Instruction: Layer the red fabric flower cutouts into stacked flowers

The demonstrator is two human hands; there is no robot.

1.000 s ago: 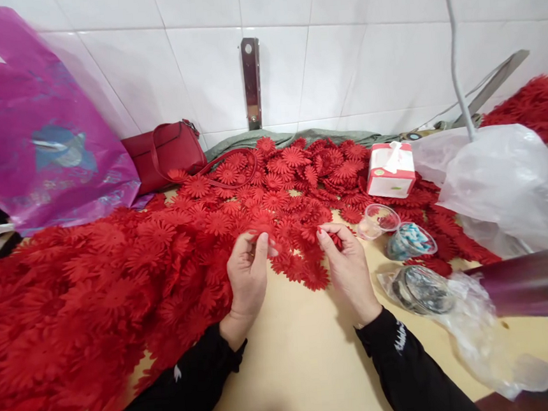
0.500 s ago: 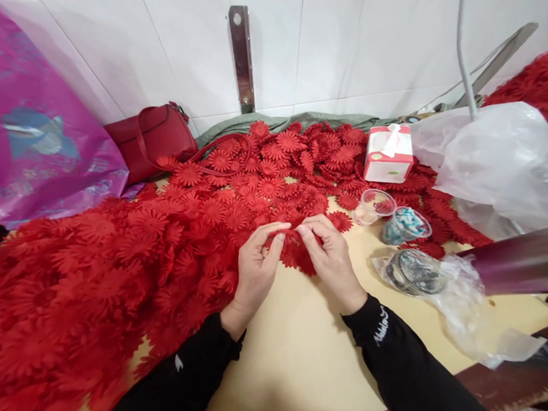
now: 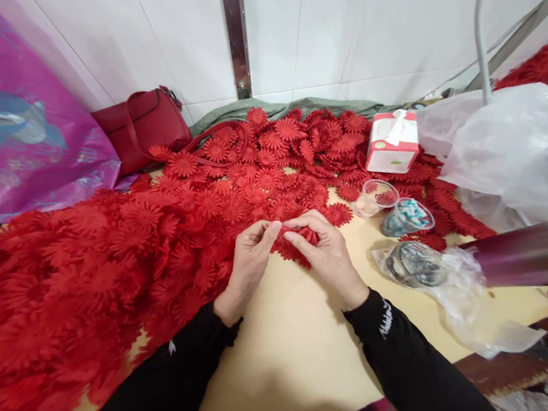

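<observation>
Your right hand point(image 3: 326, 249): fingers curled round a red flower point(image 3: 308, 235), petals showing between thumb and forefinger; whether more than one is held, cannot tell.

Your left hand point(image 3: 254, 252): thumb and forefinger in a narrow pinch, tips against those of the right; what lies between them, too small to tell.

Change: a second ago your hands stood apart; now your fingertips meet over the table point(image 3: 277, 346). Bearing on the work: both hands appear to be handling one piece together.

Beyond the grip: loose flowers point(image 3: 91, 260), a deep heap to your left, spreading behind your hands.

Right of your hands: a clear cup point(image 3: 376, 200); a cup of blue-and-white bits point(image 3: 405, 217), just beside it; a tissue box point(image 3: 393, 147) behind both.

Outermost: your red bag point(image 3: 147, 127) and purple bag point(image 3: 36, 124), left; a flask point(image 3: 532, 250), right.
</observation>
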